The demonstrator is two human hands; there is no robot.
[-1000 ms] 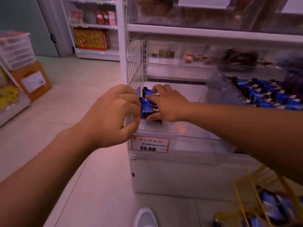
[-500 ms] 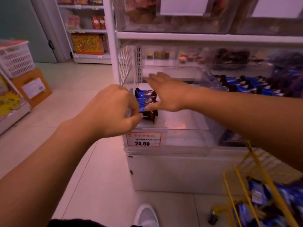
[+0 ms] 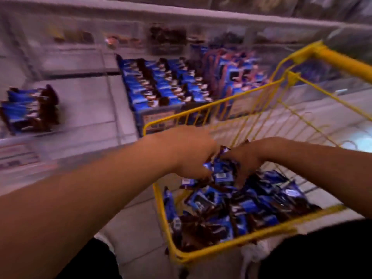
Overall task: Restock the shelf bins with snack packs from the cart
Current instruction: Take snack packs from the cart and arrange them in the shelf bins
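Both hands are down in the cart now! Left hand (image 3: 189,156) and right hand (image 3: 246,158) have come off the shelf bin, where half a second ago they were settling a small stack, and they have plunged together into the loose pile. Fingers of both are curled around a bunch of snack packs (image 3: 221,172) squeezed between them, though blur hides exactly how many.

Under and around the hands, the yellow wire cart (image 3: 201,252) is thin painted rod with open gaps, a thicker yellow handle up to the right. Its heap of packs (image 3: 241,206) is glossy, crinkled blue and dark brown foil, lying every which way.

Below the cart there is pale tiled floor (image 3: 136,218), and the view has swung down and right since the earlier frame.

Beyond the hands, the clear plastic shelf bin (image 3: 112,91) sits to the far left with the small stack (image 3: 30,109) standing on edge at its left side, no hand on it. Straight ahead past the cart rim, a neighbouring bin (image 3: 161,85) is packed tight with neat rows of the same blue packs. Further back, more bins on the white shelf are smeared by motion.
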